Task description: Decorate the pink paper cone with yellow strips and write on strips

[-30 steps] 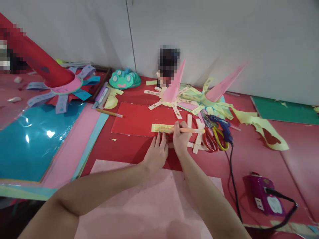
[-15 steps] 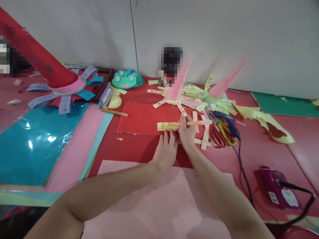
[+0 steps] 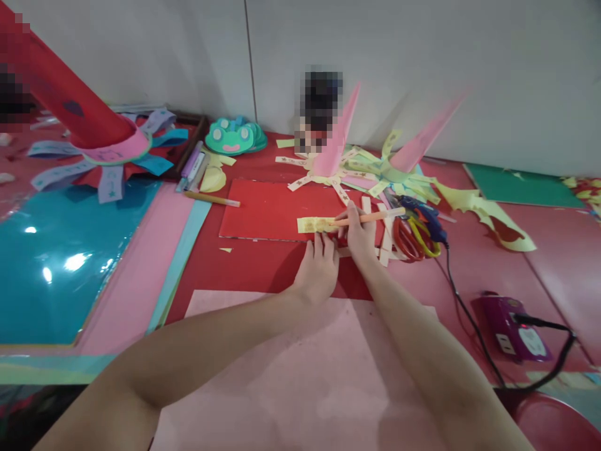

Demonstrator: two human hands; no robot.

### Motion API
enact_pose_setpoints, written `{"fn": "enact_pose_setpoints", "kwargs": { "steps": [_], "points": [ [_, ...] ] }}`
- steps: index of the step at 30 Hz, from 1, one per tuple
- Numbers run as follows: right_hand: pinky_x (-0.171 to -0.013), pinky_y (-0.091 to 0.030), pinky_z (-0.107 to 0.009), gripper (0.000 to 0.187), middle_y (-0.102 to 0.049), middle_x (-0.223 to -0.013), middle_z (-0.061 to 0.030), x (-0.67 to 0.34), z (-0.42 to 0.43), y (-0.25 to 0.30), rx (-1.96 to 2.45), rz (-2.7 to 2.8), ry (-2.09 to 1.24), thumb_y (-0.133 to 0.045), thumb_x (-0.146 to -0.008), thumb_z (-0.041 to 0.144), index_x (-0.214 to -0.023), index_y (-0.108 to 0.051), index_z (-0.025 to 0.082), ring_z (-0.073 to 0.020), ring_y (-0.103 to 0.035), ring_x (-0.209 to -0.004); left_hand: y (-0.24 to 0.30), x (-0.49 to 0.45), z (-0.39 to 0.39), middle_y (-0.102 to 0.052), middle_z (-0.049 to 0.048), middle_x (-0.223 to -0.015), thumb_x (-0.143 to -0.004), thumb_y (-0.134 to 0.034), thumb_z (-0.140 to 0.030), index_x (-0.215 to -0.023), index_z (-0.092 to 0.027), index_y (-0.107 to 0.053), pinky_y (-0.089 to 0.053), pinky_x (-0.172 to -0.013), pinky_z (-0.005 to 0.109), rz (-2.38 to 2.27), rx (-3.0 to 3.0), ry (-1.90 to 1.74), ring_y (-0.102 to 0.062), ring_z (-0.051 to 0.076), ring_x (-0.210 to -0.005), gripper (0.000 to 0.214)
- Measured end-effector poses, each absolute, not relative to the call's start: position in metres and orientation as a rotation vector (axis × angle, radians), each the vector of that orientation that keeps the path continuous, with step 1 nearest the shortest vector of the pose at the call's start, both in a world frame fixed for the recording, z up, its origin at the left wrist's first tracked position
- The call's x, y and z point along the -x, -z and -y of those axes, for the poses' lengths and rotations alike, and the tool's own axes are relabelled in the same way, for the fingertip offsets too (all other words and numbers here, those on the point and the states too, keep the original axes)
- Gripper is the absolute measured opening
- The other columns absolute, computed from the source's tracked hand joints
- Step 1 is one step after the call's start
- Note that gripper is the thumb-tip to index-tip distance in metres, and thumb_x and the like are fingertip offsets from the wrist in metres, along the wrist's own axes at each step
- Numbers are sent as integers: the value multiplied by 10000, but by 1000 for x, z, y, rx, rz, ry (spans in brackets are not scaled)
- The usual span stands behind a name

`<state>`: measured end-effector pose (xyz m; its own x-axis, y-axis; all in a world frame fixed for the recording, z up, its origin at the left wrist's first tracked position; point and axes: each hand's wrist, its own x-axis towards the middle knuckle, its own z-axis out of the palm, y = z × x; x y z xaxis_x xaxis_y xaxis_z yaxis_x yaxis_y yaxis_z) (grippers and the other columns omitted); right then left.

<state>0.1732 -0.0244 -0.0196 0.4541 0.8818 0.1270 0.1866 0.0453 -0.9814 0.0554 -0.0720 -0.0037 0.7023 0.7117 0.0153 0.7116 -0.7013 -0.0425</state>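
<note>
My right hand (image 3: 360, 237) is closed round an orange pencil (image 3: 370, 218), whose tip rests on a yellow paper strip (image 3: 315, 224). That strip lies across the near edge of a red card sheet (image 3: 267, 212). Just left of the right hand, my left hand (image 3: 317, 270) lies flat on the red surface with its fingers stretched towards the strip. Several more pale strips (image 3: 387, 241) lie crossed under and beside the right hand.
Scissors (image 3: 413, 239) and a blue glue gun (image 3: 422, 219) lie right of the hands, its cord running to a purple power strip (image 3: 511, 329). Pink cone hats (image 3: 335, 147) with paper fringes stand behind. A teal sheet (image 3: 61, 263), a frog mask (image 3: 232, 138) and a pink sheet (image 3: 300, 376) surround the spot.
The view has shifted slightly. The pencil tip has moved along the yellow strip a little while my left hand stays beside it.
</note>
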Motion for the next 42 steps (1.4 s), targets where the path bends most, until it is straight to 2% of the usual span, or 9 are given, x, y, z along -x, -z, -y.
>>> {"fn": "enact_pose_setpoints", "kwargs": {
  "steps": [5, 10, 16, 22, 27, 36, 42],
  "points": [
    [-415, -363, -223, 331, -429, -383, 74, -175, 26, 17, 1444, 1106, -648, -533, -785, 426, -558, -440, 203, -77, -449, -357, 8, -56, 71, -446, 261, -1301, -842, -317, -75, -1278, 30, -419, -379, -993, 448, 1199, 2855, 74, -407, 349, -1233, 460],
    [-394, -348, -221, 338, -390, -392, 87, -173, 26, 15, 1489, 1091, -658, -564, -768, 388, -557, -362, 219, -100, -513, -392, 9, -55, 70, -449, 247, -1306, -837, -309, -68, -1275, 13, -428, -380, -990, 449, 1193, 2847, 44, -405, 340, -1237, 461],
    [-391, -348, -212, 355, -376, -370, 89, -173, 26, 14, 1496, 1122, -688, -584, -755, 393, -553, -348, 222, -105, -529, -409, 9, -54, 70, -450, 260, -1297, -842, -312, -76, -1277, 12, -421, -385, -983, 449, 1166, 2826, 45, -409, 338, -1235, 457],
    [-437, -398, -210, 324, -399, -384, 94, -178, 24, 18, 1433, 1104, -751, -502, -815, 389, -581, -355, 219, -81, -500, -381, 10, -56, 71, -451, 271, -1291, -839, -323, -94, -1262, 20, -436, -393, -973, 454, 1154, 2796, 24, -415, 354, -1225, 452],
    [-453, -411, -208, 301, -414, -403, 91, -181, 26, 18, 1386, 1136, -817, -518, -809, 380, -605, -367, 219, -96, -550, -438, 7, -57, 73, -450, 276, -1289, -832, -316, -87, -1235, 21, -460, -392, -970, 467, 1119, 2779, -39, -412, 360, -1226, 442],
    [-437, -376, -206, 361, -411, -423, 72, -177, 27, 17, 1514, 1190, -688, -555, -779, 399, -549, -350, 210, -82, -503, -451, 7, -60, 73, -441, 276, -1296, -831, -330, -96, -1249, 15, -436, -400, -967, 470, 1135, 2791, -55, -396, 357, -1239, 446],
    [-439, -374, -205, 366, -425, -448, 63, -178, 26, 16, 1543, 1214, -716, -551, -785, 393, -536, -361, 203, -80, -507, -462, 8, -62, 74, -477, 273, -1258, -823, -358, -102, -1216, 16, -473, -420, -953, 459, 1114, 2739, -24, -434, 366, -1206, 426]
  ]
}}
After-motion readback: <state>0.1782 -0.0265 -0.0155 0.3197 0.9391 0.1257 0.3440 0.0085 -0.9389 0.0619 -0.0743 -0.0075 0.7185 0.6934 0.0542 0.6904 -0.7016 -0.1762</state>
